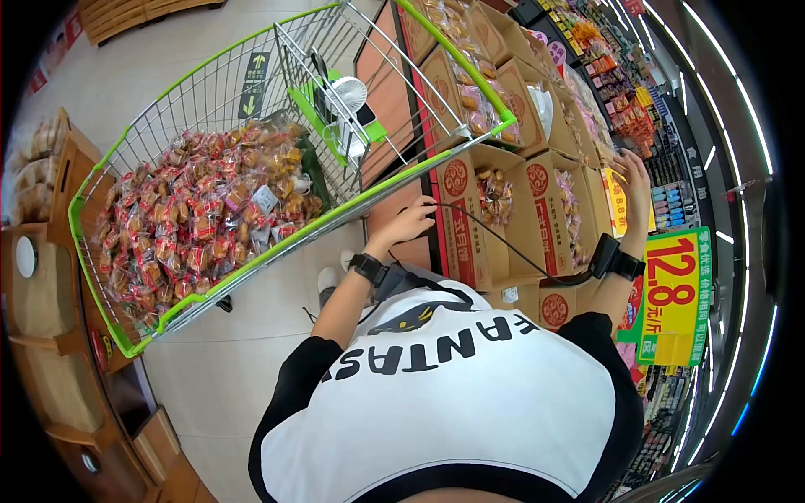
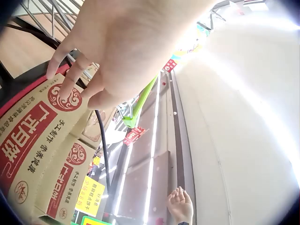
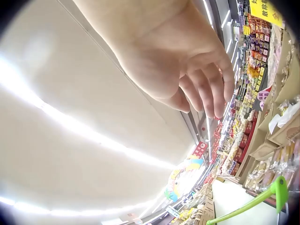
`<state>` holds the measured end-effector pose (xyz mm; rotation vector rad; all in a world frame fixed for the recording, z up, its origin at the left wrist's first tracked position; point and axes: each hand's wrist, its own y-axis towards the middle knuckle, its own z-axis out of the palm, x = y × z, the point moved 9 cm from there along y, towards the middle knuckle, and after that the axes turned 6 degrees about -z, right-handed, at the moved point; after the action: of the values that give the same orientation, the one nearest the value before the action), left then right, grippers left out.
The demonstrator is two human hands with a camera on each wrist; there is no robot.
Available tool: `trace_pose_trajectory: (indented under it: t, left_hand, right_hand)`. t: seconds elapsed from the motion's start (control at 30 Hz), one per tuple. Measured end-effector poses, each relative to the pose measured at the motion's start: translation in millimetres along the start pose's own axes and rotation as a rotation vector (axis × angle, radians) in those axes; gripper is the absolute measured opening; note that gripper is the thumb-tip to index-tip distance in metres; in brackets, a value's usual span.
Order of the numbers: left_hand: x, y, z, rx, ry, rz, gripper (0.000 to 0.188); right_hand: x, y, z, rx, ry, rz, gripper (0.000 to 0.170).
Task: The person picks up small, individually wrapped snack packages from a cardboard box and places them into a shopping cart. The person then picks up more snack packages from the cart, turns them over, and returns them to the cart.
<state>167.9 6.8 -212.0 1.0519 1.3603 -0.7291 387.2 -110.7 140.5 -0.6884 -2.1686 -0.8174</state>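
Note:
My left hand (image 1: 408, 225) hovers beside the cart's near rim, over the edge of the display boxes, fingers loosely bent and holding nothing. In the left wrist view that hand (image 2: 110, 56) hangs in front of a printed mooncake carton (image 2: 42, 126). My right hand (image 1: 635, 189) is raised by the yellow price sign (image 1: 615, 201) at the right; in the right wrist view this hand (image 3: 187, 70) has relaxed, slightly bent fingers with nothing in them. A black cable (image 1: 495, 230) runs between the two wrists. Open cartons (image 1: 503, 251) of wrapped snacks stand between the hands.
A green-rimmed cart (image 1: 251, 260) holds a large heap of wrapped snacks (image 1: 201, 210), with a small white fan (image 1: 348, 94) in its child seat. Wooden shelving (image 1: 50, 318) stands at the left, a 12.8 price sign (image 1: 673, 293) at the right. Packed shelves (image 1: 616, 92) lie beyond.

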Motion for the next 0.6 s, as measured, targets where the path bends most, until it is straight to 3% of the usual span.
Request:
trace_pose_trajectory:
  t: [0.13, 0.3, 0.6]
  left_hand:
    - [-12, -4, 2, 0.016, -0.062, -0.056, 0.032]
    - [-24, -6, 2, -0.057, 0.029, 0.001, 0.028]
    - [18, -8, 29, -0.021, 0.108, -0.144, 0.024]
  right_hand:
    - [-11, 0, 5, 0.020, 0.043, 0.020, 0.026]
    - [-25, 0, 5, 0.066, 0.044, 0.027, 0.025]
    - [-79, -5, 2, 0.127, 0.162, 0.119, 0.025]
